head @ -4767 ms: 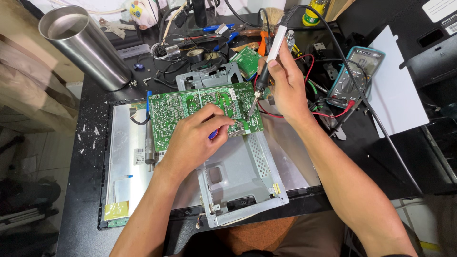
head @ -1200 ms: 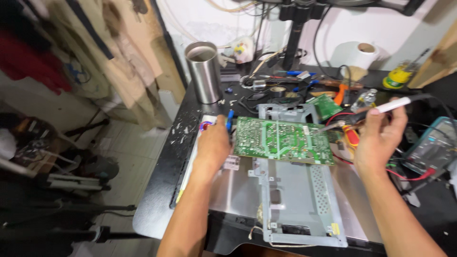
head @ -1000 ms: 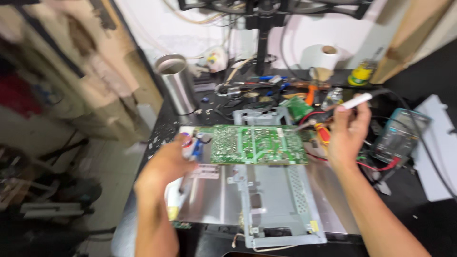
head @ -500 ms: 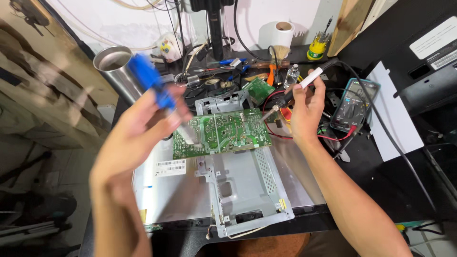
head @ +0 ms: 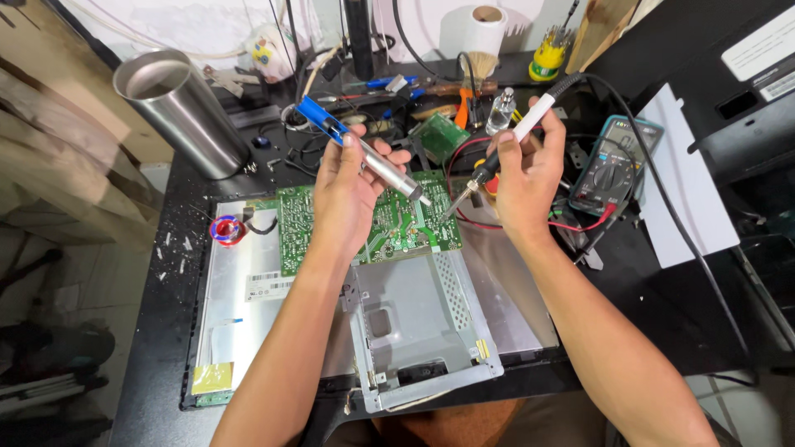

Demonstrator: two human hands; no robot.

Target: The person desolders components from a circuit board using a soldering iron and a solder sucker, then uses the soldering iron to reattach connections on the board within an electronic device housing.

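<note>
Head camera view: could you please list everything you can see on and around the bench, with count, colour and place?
Circuit board: one, green, on the metal panel, under both tools.
Desoldering pump: one, blue and silver, in the left hand, tip over the board.
Soldering iron: one, white and black, in the right hand, tip angled down at the board.
Metal panel: one, silver, flat on the black bench.
Metal frame: one, grey, on the panel, near edge.
Steel cup: one, silver, far left.
Solder spool: one, red and blue, left of the board.
Multimeter: one, dark teal, right.
Paper roll: one, white, far edge.
Left hand: grips the pump.
Right hand: grips the iron.
</note>
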